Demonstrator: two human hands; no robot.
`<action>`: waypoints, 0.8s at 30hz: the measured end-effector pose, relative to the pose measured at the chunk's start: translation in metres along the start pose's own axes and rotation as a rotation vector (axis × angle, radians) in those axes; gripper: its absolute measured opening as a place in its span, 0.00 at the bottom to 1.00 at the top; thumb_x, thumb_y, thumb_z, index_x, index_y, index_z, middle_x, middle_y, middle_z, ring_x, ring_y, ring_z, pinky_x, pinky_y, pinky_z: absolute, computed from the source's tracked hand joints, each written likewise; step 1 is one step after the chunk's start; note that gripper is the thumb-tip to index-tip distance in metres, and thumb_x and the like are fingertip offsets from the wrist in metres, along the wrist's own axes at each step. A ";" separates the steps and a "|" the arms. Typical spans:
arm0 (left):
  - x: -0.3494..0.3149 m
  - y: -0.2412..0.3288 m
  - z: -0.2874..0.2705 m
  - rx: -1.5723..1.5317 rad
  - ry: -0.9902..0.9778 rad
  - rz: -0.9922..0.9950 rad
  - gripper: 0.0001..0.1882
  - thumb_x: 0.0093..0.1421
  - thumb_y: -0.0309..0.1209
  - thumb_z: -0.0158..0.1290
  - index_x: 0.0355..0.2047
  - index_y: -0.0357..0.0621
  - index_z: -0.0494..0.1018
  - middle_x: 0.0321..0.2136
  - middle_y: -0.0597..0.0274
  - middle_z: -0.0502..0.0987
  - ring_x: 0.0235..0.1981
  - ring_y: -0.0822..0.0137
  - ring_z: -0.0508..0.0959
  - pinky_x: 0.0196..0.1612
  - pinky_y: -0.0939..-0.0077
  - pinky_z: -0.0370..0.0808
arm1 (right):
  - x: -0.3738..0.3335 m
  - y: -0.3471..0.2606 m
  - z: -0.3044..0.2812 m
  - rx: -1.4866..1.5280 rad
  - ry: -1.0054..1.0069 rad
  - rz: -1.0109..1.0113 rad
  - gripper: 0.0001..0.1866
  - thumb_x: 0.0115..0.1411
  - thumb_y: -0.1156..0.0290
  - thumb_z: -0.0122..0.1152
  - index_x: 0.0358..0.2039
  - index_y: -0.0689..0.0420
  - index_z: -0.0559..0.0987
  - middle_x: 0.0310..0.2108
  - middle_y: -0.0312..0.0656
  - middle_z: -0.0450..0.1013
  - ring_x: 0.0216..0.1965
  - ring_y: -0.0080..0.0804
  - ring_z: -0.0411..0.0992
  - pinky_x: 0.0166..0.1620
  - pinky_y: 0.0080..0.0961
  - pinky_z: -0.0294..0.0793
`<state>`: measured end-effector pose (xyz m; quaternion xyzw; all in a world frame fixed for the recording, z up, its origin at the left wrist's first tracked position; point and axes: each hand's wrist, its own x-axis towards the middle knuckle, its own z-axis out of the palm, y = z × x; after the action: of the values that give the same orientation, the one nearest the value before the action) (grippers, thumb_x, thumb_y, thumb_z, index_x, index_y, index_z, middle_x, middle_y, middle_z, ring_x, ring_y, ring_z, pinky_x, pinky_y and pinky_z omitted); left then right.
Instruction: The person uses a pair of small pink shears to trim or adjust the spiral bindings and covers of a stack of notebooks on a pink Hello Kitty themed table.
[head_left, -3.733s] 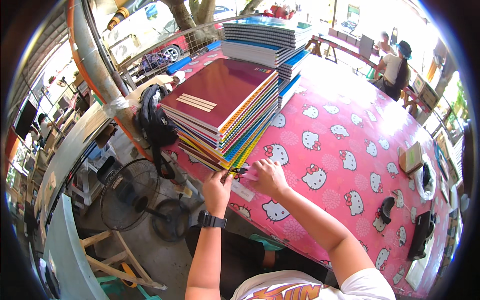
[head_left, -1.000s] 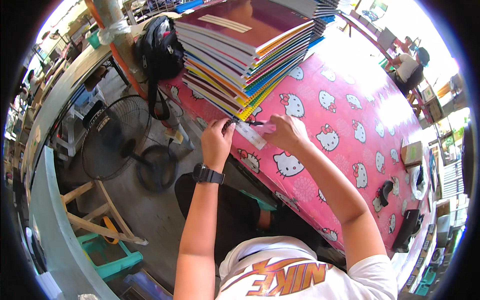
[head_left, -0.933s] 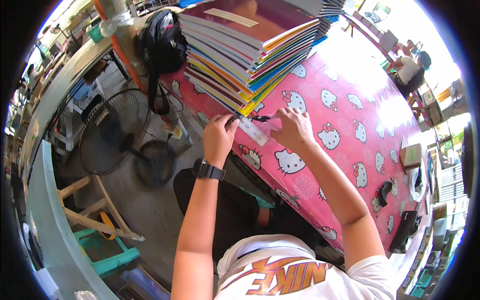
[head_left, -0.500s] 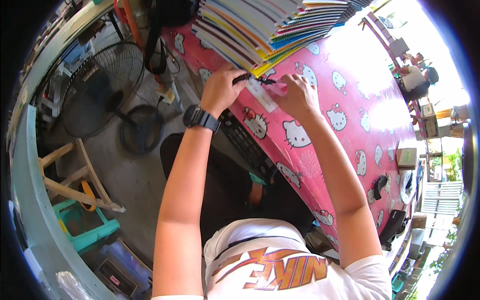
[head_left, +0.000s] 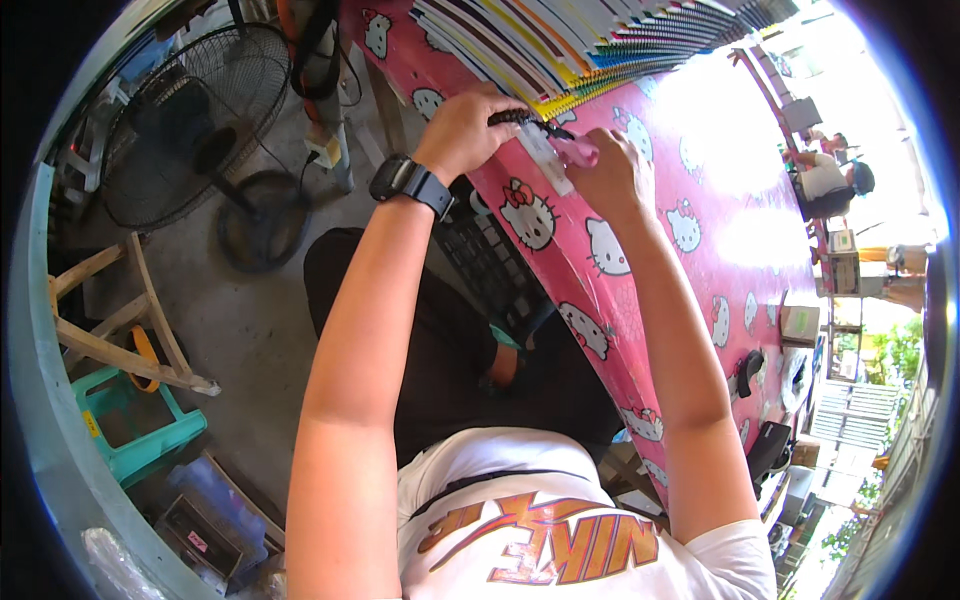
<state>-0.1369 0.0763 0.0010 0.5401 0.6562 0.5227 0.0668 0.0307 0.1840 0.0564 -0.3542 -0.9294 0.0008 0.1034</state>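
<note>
My left hand (head_left: 470, 130), with a black watch on its wrist, is closed around a dark, bumpy, coil-like piece (head_left: 510, 117) at the table's left edge. My right hand (head_left: 614, 172) has its fingers bent round a small pink object (head_left: 577, 152), whose kind I cannot make out. Dark parts lie between the two hands, too small to name. Beneath them a white strip (head_left: 545, 160) rests on the pink patterned tablecloth (head_left: 570, 235). Just beyond my hands, spiral-bound notebooks (head_left: 590, 50) overlap in a fanned pile.
A black standing fan (head_left: 200, 130) is on the floor at left, near a wooden frame (head_left: 130, 320) and a green plastic stool (head_left: 150, 430). A black crate (head_left: 490, 265) stands under the table edge. A small box (head_left: 800, 322) sits at right. Another person (head_left: 830, 180) is far right.
The view has shifted, so the table and notebooks sit higher and the fan further left. Both hands keep their holds, with the pink object a little more bunched at my right fingers.
</note>
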 end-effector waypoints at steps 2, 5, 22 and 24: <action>-0.002 0.003 0.003 0.020 -0.018 -0.045 0.15 0.51 0.30 0.59 0.41 0.44 0.77 0.43 0.56 0.76 0.45 0.54 0.75 0.47 0.68 0.71 | -0.003 0.000 -0.005 0.047 -0.055 0.043 0.17 0.46 0.55 0.64 0.33 0.52 0.80 0.36 0.45 0.76 0.39 0.44 0.75 0.43 0.38 0.73; -0.007 0.003 0.007 0.015 0.096 0.025 0.14 0.50 0.29 0.58 0.40 0.48 0.78 0.38 0.58 0.76 0.41 0.53 0.75 0.44 0.64 0.72 | -0.005 -0.001 -0.004 0.045 0.027 -0.006 0.14 0.47 0.56 0.63 0.29 0.52 0.81 0.30 0.46 0.77 0.31 0.47 0.76 0.37 0.37 0.76; -0.020 0.014 0.022 0.342 0.216 0.111 0.14 0.51 0.29 0.57 0.39 0.43 0.77 0.32 0.55 0.73 0.34 0.53 0.75 0.36 0.62 0.73 | 0.007 0.005 0.015 -0.251 -0.079 -0.084 0.21 0.52 0.52 0.54 0.33 0.58 0.76 0.31 0.42 0.75 0.30 0.34 0.76 0.30 0.33 0.74; -0.021 0.013 0.012 0.337 0.213 0.074 0.17 0.49 0.26 0.59 0.41 0.42 0.77 0.29 0.57 0.70 0.32 0.55 0.73 0.34 0.63 0.71 | 0.003 -0.011 0.010 -0.171 0.047 -0.080 0.20 0.51 0.56 0.55 0.36 0.59 0.75 0.34 0.43 0.74 0.37 0.36 0.75 0.39 0.36 0.73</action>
<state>-0.1121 0.0659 -0.0048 0.5088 0.7175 0.4620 -0.1134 0.0196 0.1779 0.0484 -0.3242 -0.9368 -0.0910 0.0947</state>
